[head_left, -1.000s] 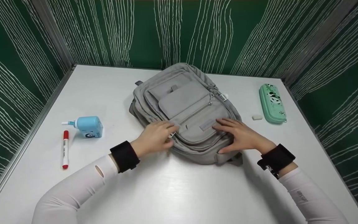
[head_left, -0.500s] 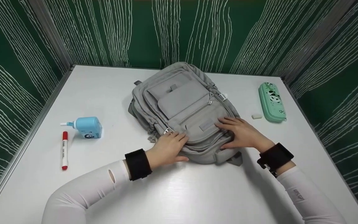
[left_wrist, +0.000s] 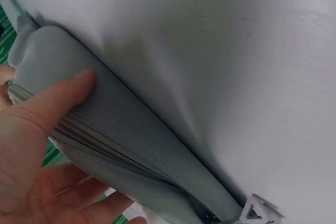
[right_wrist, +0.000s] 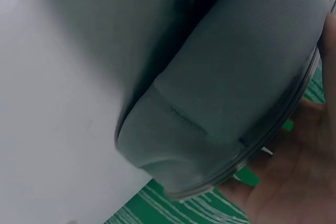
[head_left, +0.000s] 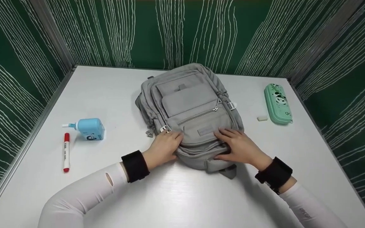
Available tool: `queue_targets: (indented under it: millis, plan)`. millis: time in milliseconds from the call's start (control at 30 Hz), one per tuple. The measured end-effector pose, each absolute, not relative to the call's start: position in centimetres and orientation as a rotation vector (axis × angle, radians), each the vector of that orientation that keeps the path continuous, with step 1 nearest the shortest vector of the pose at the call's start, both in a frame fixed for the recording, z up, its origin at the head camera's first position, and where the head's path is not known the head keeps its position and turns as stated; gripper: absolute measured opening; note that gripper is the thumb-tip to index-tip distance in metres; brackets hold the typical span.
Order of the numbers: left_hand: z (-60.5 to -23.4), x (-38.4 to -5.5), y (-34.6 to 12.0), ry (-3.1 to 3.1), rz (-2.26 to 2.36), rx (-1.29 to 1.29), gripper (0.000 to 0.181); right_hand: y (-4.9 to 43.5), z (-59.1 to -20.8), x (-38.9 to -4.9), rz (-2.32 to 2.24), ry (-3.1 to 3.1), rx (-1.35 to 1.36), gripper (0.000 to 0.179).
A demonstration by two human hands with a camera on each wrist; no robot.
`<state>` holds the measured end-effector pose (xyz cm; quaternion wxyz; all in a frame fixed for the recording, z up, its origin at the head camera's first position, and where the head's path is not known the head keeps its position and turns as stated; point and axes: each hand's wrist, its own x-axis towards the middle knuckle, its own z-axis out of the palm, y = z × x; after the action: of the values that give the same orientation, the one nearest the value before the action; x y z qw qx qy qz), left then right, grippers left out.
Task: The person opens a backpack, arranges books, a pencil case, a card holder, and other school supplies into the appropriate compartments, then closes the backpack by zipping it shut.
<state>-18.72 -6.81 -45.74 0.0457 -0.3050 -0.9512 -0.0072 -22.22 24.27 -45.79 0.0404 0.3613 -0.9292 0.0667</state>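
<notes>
A grey backpack point(head_left: 188, 103) lies front side up in the middle of the table, slightly turned. My left hand point(head_left: 164, 146) holds its near left edge beside a white strap buckle point(head_left: 165, 128). In the left wrist view the thumb point(left_wrist: 71, 94) presses the side panel above a zipper point(left_wrist: 105, 148), with the other fingers over the front. My right hand point(head_left: 242, 146) grips the near right corner, fingers on the front by the label patch point(head_left: 205, 131), thumb lower on the bottom panel. The right wrist view has this bottom panel point(right_wrist: 236, 72) close up, part of the hand cut off.
On the left stand a light blue bottle point(head_left: 90, 128) with a nozzle and a red-and-white marker point(head_left: 66, 152). A green panda pencil case point(head_left: 278, 104) and a small white eraser point(head_left: 262, 118) lie on the right. Green walls border the white table point(head_left: 176, 202).
The backpack has turned clockwise, its bottom end swinging left toward me. My left hand slid along the lower edge and back to the left corner; my right hand moved slightly left with the bag.
</notes>
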Motion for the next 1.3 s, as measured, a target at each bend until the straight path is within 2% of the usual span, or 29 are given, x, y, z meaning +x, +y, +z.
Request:
queue_targets:
  millis: [200, 433, 667, 1100, 1300]
  plan:
    - [-45.7, -19.3, -8.2, -2.884, -0.025, -0.948, 0.082, 23.2, -45.6, -20.5, 0.174, -2.801, 1.118, 0.084]
    - [-45.6, -20.5, -10.0, -2.869, -0.074, -0.963, 0.069, 22.2, -45.1, -19.6, 0.205, -2.747, 1.198, 0.073]
    - [-45.7, -21.5, -11.7, -2.862, -0.114, -0.983, 0.061, 21.1, -45.2, -19.0, 0.280, -2.739, 1.259, 0.069]
    - [-45.5, -21.3, -13.4, -2.767, -0.161, -1.133, 0.057, 21.7, -45.1, -19.9, 0.378, -2.777, 1.237, 0.070]
    - [-44.7, -21.1, -12.9, -2.780, -0.033, -1.122, 0.045, 22.6, -44.5, -21.2, 0.521, -2.787, 1.193, 0.063]
